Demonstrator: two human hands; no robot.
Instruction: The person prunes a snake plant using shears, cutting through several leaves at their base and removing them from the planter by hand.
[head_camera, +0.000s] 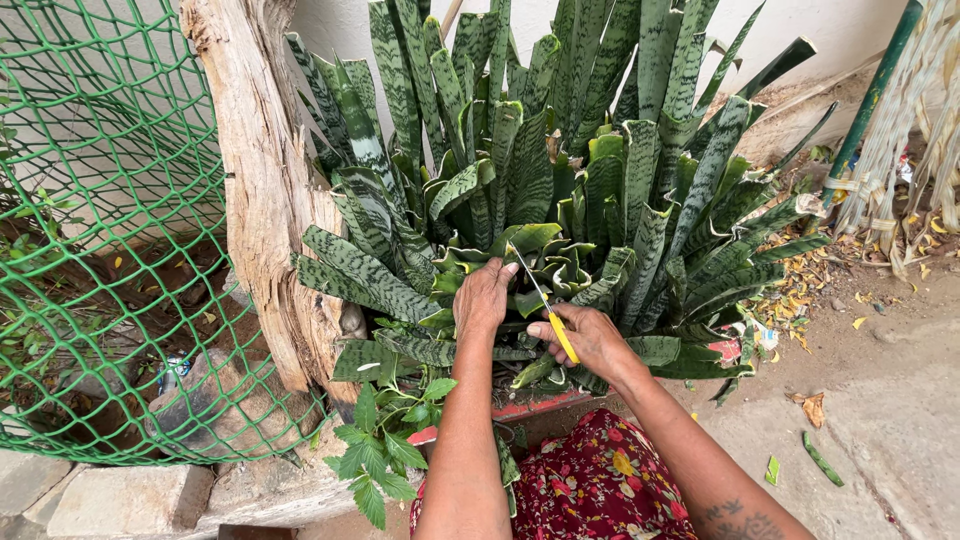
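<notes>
A yellow-handled knife (550, 318) is gripped by the right hand (590, 340), a snake plant (560, 180) leaf pinched by the left hand (483, 298) at 12 o'clock; cut pieces (815, 460) lie at 4 o'clock, most leaves uncut.

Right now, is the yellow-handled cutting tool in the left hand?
No, the right hand grips the yellow-handled cutting tool.

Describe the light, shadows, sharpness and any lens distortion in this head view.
Head view: soft, even daylight, no glare; only faint shadows deep among the snake plant leaves. The left hand, the right hand and the yellow-handled cutter are sharp, without motion blur. Wide-angle stretch shows toward the edges, where the green netting bulges and the wooden stump leans.
</notes>
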